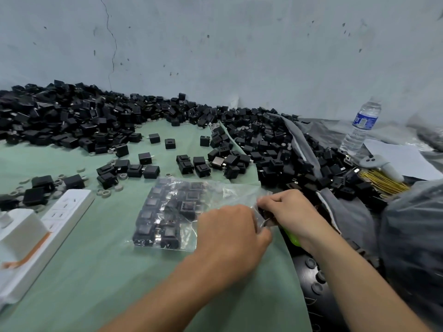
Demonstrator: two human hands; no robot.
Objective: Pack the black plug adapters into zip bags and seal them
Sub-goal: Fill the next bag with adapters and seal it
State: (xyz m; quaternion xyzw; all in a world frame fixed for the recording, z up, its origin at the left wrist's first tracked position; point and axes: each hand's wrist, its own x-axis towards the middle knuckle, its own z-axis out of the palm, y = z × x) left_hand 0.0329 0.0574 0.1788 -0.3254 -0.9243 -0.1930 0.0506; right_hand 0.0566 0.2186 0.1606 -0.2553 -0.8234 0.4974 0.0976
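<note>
Sealing is the step, I judge: left hand and right hand pinch the filled bag at its mouth, fingers curled; next, press it shut along its length.

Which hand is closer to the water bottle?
The right hand. It pinches the end of the zip bag, below and left of the water bottle. The left hand holds the same end, farther left and farther from the bottle.
</note>
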